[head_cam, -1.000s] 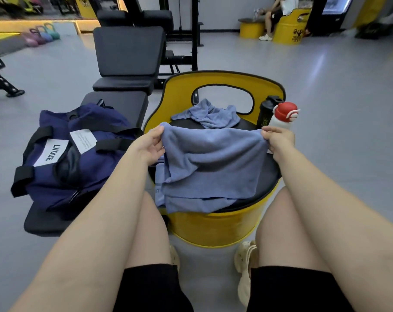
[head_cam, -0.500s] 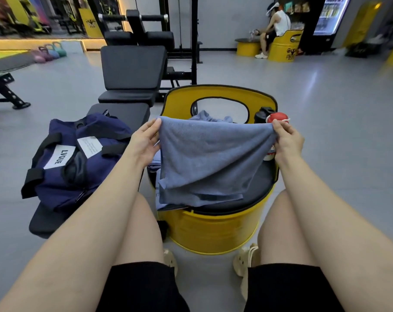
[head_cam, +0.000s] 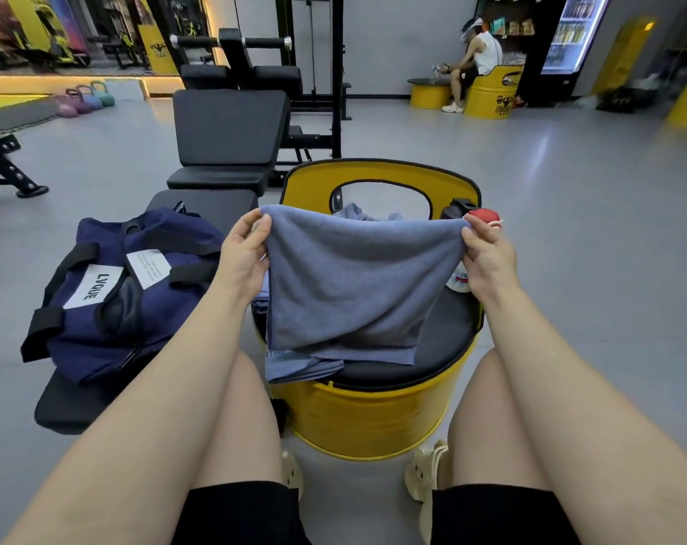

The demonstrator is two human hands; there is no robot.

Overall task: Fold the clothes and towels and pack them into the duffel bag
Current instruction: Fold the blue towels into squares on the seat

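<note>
A grey-blue towel hangs in front of me over the black cushion of a yellow barrel seat. My left hand pinches its top left corner and my right hand pinches its top right corner. The towel's lower edge drapes onto the cushion, with a folded layer sticking out at the bottom left. Another crumpled grey-blue cloth lies behind it, mostly hidden. The navy duffel bag with a white LVQUE label lies on a black bench to my left.
A red-capped white bottle and a black bottle stand on the seat behind my right hand. Black gym benches stand beyond the bag. Kettlebells line the far left. A person sits on a yellow barrel at the far right.
Both hands have lifted the towel's top edge off the seat, so it now hangs spread between them and hides the cloth behind. The view has tilted up.
</note>
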